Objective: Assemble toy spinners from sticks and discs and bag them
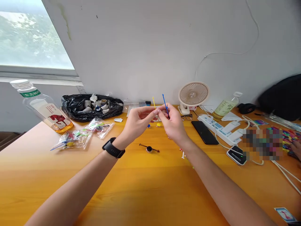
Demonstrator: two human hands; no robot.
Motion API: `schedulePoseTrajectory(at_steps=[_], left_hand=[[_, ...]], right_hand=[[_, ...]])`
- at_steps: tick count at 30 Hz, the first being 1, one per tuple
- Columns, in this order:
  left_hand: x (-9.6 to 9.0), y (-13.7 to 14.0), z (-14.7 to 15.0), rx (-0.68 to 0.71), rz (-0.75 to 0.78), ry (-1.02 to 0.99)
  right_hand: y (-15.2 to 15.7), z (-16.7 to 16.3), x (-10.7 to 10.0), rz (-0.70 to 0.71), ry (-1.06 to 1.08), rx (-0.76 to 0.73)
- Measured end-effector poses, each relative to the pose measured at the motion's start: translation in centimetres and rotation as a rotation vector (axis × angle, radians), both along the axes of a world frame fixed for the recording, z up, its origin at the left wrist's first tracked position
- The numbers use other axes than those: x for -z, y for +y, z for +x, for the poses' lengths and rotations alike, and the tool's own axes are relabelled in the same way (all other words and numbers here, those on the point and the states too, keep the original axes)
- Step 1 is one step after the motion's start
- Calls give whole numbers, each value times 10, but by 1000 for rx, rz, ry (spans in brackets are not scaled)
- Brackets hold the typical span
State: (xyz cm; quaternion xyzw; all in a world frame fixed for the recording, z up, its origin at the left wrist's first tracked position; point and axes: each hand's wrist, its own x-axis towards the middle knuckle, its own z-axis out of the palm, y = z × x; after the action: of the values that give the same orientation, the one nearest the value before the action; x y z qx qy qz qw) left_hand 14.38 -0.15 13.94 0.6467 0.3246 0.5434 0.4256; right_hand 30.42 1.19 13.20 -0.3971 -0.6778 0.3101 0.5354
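My left hand (138, 123) and my right hand (173, 124) meet at the fingertips above the table. A thin yellow plastic stick (154, 102) rises from the pinch of my left hand, where the right fingertips also touch. Within my right fingers is a blue plastic stick (164, 99), slanting upward; its lower end is hidden. Beneath the hands lie a small yellow round piece (158, 125) and a blue round piece (148, 126). Nearer to me on the table sits a black stick with a round hub (149, 149). Small white and red pieces (182, 154) lie by my right forearm.
At left are a bottle (50, 111), plastic bags of coloured parts (72, 138) and a black bag of rolls (91, 106). A fan (194, 94), phone (204, 132), power strip (219, 129) and tilted bottle (224, 108) stand right. Another person's hand (296, 149) shows at the right edge.
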Motion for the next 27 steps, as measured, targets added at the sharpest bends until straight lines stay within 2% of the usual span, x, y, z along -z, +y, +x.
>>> schedulePoseTrajectory(at_steps=[4, 8, 11, 14, 18, 23, 27], left_hand=[[-2, 7, 11, 9, -11, -95], [11, 7, 16, -5, 8, -93], [22, 8, 20, -61, 27, -96], [30, 9, 25, -107, 8, -126], [36, 6, 30, -154, -70, -266], [34, 4, 27, -138, -249, -455], [28, 8, 21, -96, -385, -528]], right_hand=[[11, -7, -3, 207, -172, 131], [12, -9, 12, 419, -485, 310], [12, -9, 24, 492, -649, 379], [12, -8, 29, 501, -697, 357], [8, -6, 26, 476, -639, 289], [6, -6, 19, 388, -464, 151], [15, 0, 16, 327, -376, 90]])
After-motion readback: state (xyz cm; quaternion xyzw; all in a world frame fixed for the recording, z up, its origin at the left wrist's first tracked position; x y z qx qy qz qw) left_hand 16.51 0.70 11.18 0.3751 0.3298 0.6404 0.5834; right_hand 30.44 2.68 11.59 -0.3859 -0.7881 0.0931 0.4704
